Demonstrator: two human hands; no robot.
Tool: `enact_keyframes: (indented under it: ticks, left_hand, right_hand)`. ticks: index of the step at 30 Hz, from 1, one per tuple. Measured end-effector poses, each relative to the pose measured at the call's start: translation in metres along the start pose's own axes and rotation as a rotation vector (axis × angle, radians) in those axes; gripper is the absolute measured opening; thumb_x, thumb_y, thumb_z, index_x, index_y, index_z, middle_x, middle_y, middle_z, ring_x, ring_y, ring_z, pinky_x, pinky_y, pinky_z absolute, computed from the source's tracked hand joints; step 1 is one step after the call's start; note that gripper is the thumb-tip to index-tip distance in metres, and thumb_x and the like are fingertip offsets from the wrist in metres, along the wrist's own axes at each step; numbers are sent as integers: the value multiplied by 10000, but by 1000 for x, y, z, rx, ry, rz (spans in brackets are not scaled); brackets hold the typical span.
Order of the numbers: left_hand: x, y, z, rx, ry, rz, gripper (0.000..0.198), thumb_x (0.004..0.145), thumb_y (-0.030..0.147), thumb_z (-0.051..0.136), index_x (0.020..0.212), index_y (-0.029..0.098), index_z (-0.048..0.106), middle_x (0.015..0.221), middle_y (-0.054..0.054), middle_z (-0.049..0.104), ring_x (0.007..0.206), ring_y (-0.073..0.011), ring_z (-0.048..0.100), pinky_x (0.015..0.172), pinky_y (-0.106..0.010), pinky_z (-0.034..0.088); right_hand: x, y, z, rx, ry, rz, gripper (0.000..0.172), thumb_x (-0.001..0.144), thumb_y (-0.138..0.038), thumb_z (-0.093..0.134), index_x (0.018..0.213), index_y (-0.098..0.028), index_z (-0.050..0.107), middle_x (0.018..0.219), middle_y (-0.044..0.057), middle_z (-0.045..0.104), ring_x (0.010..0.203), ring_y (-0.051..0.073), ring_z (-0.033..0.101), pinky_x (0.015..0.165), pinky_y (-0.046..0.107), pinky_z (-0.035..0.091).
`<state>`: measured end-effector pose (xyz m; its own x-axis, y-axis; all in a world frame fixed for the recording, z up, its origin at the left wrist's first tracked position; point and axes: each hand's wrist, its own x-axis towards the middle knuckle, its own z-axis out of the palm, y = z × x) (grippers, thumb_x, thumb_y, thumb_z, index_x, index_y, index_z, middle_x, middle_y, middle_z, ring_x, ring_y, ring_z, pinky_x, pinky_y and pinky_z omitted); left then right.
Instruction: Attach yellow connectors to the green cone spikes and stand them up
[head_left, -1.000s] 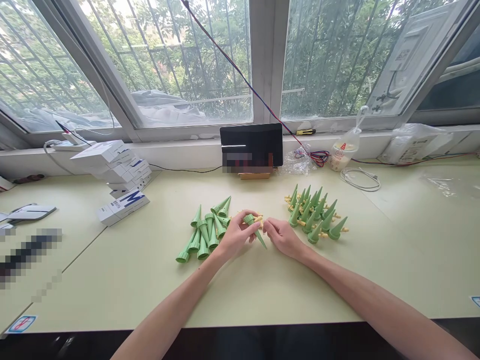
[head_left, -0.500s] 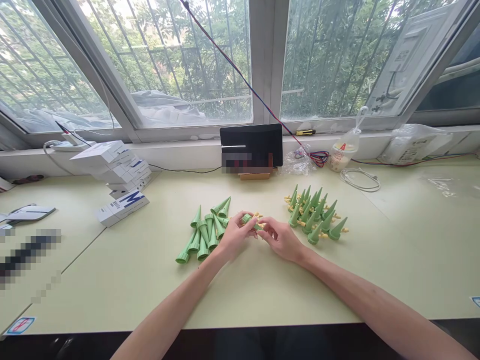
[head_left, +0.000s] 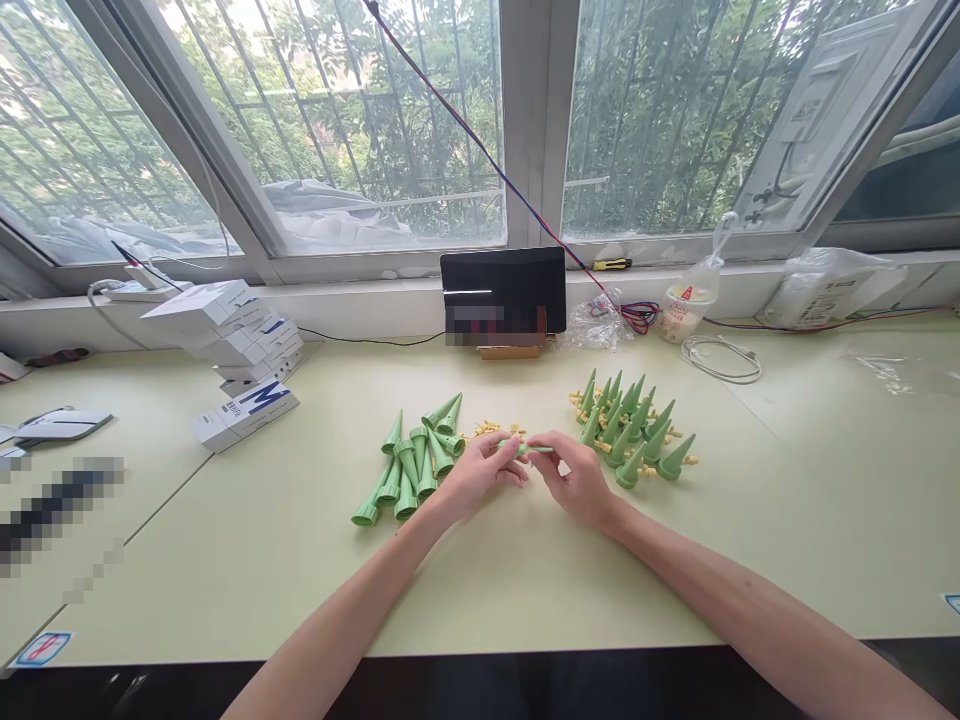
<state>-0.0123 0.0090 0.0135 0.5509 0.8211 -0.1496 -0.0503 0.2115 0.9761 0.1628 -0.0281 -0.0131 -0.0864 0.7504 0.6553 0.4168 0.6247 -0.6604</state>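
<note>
A green cone (head_left: 534,449) lies sideways between my hands, its tip pointing right. My left hand (head_left: 484,470) is closed on its wide end. The fingers of my right hand (head_left: 574,480) pinch the cone near its narrow part. Several loose green cones (head_left: 407,463) lie in a pile left of my left hand. Small yellow pieces (head_left: 487,428) are scattered just behind my left hand, partly hidden by it. To the right of my right hand, several green cones (head_left: 632,425) stand upright, tips up, with yellow pieces sticking out at their sides.
A dark screen (head_left: 504,290) stands at the back by the window. White boxes (head_left: 247,415) are stacked at the left. Toward the back right are a bagged cup (head_left: 684,305), a coiled white cable (head_left: 720,360) and a plastic bag (head_left: 821,290) on the pale table (head_left: 787,530).
The cone in my hands has turned so its tip points right. My right hand has shifted slightly right and up, and more of the yellow pieces show behind my left hand.
</note>
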Motion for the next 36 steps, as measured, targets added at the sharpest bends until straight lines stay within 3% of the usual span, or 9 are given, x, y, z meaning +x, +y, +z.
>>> enact_keyframes:
  ticks: [3, 10, 19, 25, 31, 36]
  left_hand:
    - [0, -3, 0, 45, -7, -7, 441, 824, 555, 636, 931, 128, 641, 929, -81, 634, 723, -141, 646, 708, -293, 557]
    - [2, -6, -1, 105, 31, -5, 455, 793, 567, 662, 955, 142, 648, 831, -43, 617, 707, -152, 653, 706, -317, 569]
    - [0, -1, 1, 144, 52, 93, 396, 804, 531, 664, 909, 151, 623, 808, -33, 612, 625, -122, 615, 583, -261, 532]
    - [2, -2, 0, 163, 124, 138, 378, 799, 523, 667, 870, 154, 621, 752, -15, 597, 510, -71, 502, 468, -216, 420]
    - [1, 3, -1, 142, 188, 129, 359, 789, 511, 683, 799, 161, 602, 619, 43, 473, 434, -31, 361, 426, -195, 249]
    - [0, 4, 0, 152, 195, 118, 359, 795, 513, 677, 789, 162, 604, 601, 50, 421, 459, -34, 336, 445, -199, 203]
  right_hand:
    - [2, -2, -1, -9, 20, 35, 190, 982, -322, 467, 959, -197, 609, 781, 42, 677, 597, 140, 604, 580, 270, 482]
    - [2, 0, -1, -59, 70, 90, 243, 986, -373, 438, 872, -199, 563, 753, 42, 632, 612, 149, 579, 591, 273, 464]
    - [6, 1, -3, -188, 130, 36, 229, 989, -336, 437, 836, -202, 540, 679, 13, 568, 544, 129, 485, 556, 256, 399]
    - [9, 2, -7, -296, 194, 78, 201, 985, -318, 443, 852, -196, 530, 597, -21, 491, 489, 121, 413, 516, 241, 341]
    - [13, 4, -12, -532, 58, 102, 303, 983, -294, 410, 695, -203, 438, 589, -18, 447, 492, 120, 364, 518, 249, 276]
    - [14, 7, -13, -620, 68, 116, 330, 971, -281, 407, 649, -207, 387, 549, -36, 408, 459, 108, 308, 489, 242, 236]
